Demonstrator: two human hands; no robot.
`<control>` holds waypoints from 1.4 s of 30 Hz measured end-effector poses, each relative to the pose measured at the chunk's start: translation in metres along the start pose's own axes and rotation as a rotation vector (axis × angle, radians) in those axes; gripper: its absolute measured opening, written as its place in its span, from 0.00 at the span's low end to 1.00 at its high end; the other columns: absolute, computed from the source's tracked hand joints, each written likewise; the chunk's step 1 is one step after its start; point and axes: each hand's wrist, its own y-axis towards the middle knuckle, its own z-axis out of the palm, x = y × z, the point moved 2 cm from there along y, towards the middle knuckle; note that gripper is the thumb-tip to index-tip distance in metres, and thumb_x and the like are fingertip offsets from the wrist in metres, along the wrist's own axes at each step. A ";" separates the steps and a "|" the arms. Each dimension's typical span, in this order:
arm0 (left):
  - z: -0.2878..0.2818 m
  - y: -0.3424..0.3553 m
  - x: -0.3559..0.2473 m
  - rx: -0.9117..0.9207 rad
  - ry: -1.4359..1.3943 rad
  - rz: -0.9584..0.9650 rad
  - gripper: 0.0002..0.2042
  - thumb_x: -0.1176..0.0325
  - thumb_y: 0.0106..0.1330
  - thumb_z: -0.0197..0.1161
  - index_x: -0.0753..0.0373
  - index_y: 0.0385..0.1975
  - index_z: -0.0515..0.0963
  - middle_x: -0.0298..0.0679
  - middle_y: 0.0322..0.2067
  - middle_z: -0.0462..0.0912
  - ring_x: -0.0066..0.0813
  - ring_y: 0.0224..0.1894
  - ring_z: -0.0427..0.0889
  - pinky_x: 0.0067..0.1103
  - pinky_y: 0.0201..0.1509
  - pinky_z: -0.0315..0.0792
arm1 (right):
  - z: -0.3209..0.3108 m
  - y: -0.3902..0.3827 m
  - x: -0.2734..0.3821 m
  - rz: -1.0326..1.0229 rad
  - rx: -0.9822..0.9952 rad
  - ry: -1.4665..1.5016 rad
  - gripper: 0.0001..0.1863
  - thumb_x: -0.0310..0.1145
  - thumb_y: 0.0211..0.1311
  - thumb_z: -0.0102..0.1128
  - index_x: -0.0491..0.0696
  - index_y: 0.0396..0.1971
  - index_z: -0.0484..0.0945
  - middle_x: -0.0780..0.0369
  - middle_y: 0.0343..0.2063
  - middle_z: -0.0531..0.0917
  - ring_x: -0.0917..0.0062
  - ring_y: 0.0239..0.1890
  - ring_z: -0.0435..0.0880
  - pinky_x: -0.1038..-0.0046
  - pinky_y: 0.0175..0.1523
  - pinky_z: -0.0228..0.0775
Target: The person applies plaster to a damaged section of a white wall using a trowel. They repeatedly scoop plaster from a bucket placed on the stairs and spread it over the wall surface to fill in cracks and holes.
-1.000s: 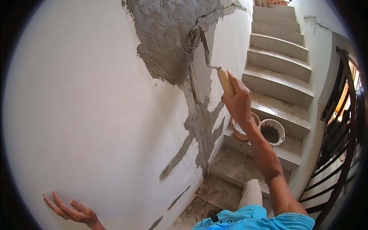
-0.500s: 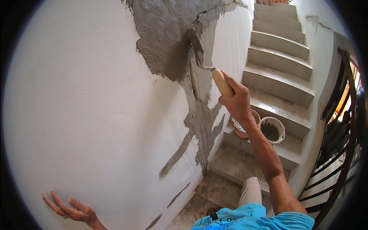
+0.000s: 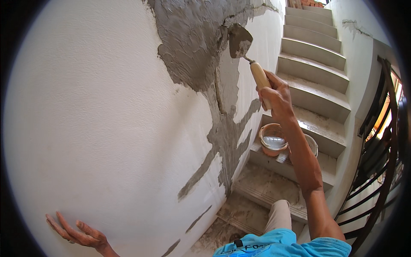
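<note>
My right hand (image 3: 276,96) is wrapped round the pale wooden handle of a trowel (image 3: 241,42), its metal blade smeared with grey mortar. The blade is beside the edge of the wet grey mortar patch (image 3: 188,43) on the white wall (image 3: 107,107); whether it touches the wall I cannot tell. Below the blade, a narrow crack (image 3: 218,92) runs down through the mortar. At the lower left, my left hand (image 3: 79,233) lies against the white wall with fingers spread, holding nothing.
Concrete stairs (image 3: 312,51) climb on the right. On a step below my right forearm stand an orange-brown bucket (image 3: 262,144) with something clear inside and a pale bucket (image 3: 312,145), partly hidden by the arm. A dark curved railing (image 3: 391,141) borders the far right.
The trowel has moved right and turned, so its blade's broad face now shows. My right arm has shifted slightly right, covering more of the pale bucket. My left hand stays in place.
</note>
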 end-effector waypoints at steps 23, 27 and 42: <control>-0.002 0.001 0.000 -0.011 -0.033 0.018 0.26 0.54 0.83 0.39 0.64 0.69 0.69 0.48 0.75 0.60 0.46 0.79 0.55 0.45 0.80 0.54 | 0.018 -0.016 -0.011 -0.376 -0.132 -0.693 0.39 0.23 0.47 0.64 0.42 0.66 0.74 0.48 0.45 0.85 0.54 0.45 0.88 0.60 0.52 0.79; -0.001 -0.001 0.001 0.015 -0.009 -0.005 0.27 0.51 0.82 0.39 0.65 0.68 0.69 0.49 0.75 0.59 0.46 0.80 0.54 0.48 0.81 0.54 | 0.007 0.001 -0.009 -0.262 -0.183 -0.617 0.38 0.24 0.45 0.67 0.42 0.64 0.77 0.46 0.48 0.86 0.57 0.49 0.88 0.64 0.57 0.77; -0.002 0.001 -0.003 0.005 0.002 0.009 0.25 0.54 0.83 0.39 0.64 0.69 0.69 0.48 0.75 0.60 0.46 0.79 0.56 0.45 0.80 0.54 | 0.053 0.058 -0.034 -0.370 -0.262 -0.973 0.45 0.27 0.51 0.67 0.41 0.72 0.61 0.47 0.47 0.80 0.51 0.43 0.87 0.55 0.47 0.82</control>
